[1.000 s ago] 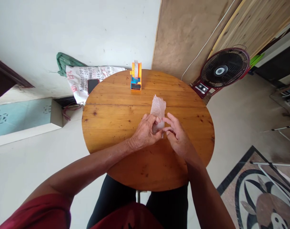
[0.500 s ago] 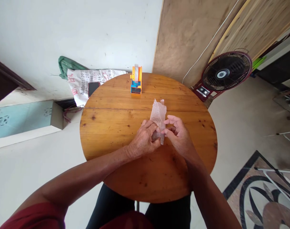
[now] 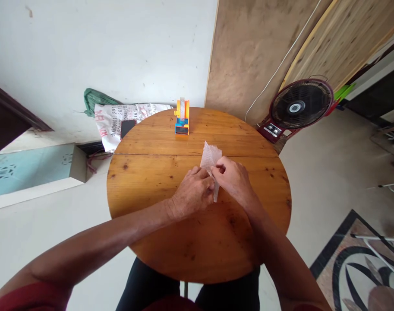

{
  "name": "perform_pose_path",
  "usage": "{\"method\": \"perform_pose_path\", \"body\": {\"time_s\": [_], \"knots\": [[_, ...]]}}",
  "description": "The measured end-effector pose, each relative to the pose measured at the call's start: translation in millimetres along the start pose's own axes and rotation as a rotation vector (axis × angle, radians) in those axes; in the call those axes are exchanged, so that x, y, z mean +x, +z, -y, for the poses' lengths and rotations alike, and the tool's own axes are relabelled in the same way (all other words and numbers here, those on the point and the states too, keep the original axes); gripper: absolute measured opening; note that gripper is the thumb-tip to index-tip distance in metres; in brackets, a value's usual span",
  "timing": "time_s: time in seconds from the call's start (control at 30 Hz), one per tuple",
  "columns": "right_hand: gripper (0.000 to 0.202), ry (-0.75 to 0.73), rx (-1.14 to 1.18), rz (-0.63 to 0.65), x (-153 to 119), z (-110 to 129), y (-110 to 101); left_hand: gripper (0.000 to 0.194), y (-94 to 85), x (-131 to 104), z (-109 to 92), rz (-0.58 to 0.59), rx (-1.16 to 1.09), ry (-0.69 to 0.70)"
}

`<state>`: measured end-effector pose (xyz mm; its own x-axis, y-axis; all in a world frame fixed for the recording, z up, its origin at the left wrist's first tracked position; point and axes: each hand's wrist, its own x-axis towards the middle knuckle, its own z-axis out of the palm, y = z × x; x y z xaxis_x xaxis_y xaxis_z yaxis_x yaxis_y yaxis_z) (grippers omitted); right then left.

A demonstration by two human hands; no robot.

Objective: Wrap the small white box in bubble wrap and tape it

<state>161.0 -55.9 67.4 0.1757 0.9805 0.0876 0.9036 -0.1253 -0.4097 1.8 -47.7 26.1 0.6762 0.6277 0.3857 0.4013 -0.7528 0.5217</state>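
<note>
A whitish, translucent sheet that looks like bubble wrap (image 3: 211,154) lies on the round wooden table (image 3: 145,181), its torn far end pointing away from me. My left hand (image 3: 197,188) is closed over the near part of it from the left, fingers curled. From the right, my right hand (image 3: 233,176) pinches at the wrap's right edge, thumb and forefinger together. A narrow pale strip of the material shows below, between the hands. Whatever the wrap may enclose is hidden by my fingers.
An orange and blue tape dispenser (image 3: 182,117) stands near the table's far edge. Behind the table on the left lies a white printed sack (image 3: 114,125) by the wall. A dark red fan (image 3: 297,108) stands beyond the table's right side.
My right fingers, spread apart before, have closed down onto the wrap's edge. The clear strip that stuck out at its far right corner no longer shows. The camera view has shifted slightly.
</note>
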Motion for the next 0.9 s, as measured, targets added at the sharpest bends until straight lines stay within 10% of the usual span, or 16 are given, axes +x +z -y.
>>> {"method": "perform_pose_path", "body": {"time_s": [0.9], "knots": [[0.034, -0.006, 0.68, 0.062, 5, -29, 22, 0.01, -9.4, 13, 23, 0.104, -0.303, 0.161]]}}
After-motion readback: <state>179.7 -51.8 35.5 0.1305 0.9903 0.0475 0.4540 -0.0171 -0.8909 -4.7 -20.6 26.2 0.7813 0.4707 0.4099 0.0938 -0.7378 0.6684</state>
